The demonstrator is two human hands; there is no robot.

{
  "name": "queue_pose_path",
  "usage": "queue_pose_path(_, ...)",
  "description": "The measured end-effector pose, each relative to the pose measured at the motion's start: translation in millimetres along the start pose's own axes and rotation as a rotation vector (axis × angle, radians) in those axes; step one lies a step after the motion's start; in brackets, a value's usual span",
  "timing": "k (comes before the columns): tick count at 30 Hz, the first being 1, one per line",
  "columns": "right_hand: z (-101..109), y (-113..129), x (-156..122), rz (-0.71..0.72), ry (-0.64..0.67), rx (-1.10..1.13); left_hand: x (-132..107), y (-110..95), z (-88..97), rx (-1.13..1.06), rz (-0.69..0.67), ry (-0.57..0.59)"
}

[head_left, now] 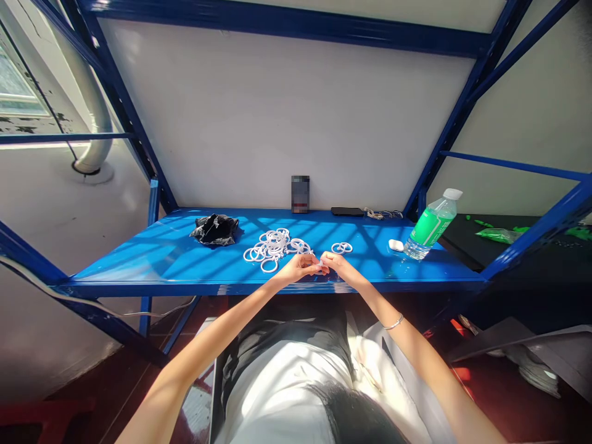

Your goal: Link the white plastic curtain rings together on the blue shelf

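Observation:
My left hand and my right hand meet at the front edge of the blue table. Both are closed, fingertips pinched together. Something small and pale seems to sit between them, too small and covered to make out. Just left of and beyond my left hand lies a loose pile of white plastic rings, overlapping each other, with small parts attached that look like clips or eyelets. Behind my right hand a smaller group of white rings lies flat on the table.
A crumpled black plastic bag stands open at the left. At the back are a dark upright box, a black phone and a coiled cable. Toward the right stand a white earbud case and a green-labelled bottle. Blue metal posts frame the table.

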State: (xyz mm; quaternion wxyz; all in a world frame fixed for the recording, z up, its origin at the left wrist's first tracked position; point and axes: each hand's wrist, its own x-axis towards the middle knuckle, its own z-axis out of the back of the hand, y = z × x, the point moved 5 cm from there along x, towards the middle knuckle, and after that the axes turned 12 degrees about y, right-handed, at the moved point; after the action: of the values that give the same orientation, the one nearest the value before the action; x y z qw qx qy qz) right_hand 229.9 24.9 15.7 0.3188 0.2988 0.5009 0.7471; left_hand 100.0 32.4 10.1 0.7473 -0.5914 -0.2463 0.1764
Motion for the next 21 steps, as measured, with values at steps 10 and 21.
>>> queue_pose_path(10, -11, 10, 0, 0.008, 0.110, 0.051, -1, -12, -5.4, -0.057, -0.060, 0.097)
queue_pose_path(21, -15, 12, 1, 0.032, 0.136, 0.087, 0, -11, -4.6, -0.046, -0.046, 0.121)
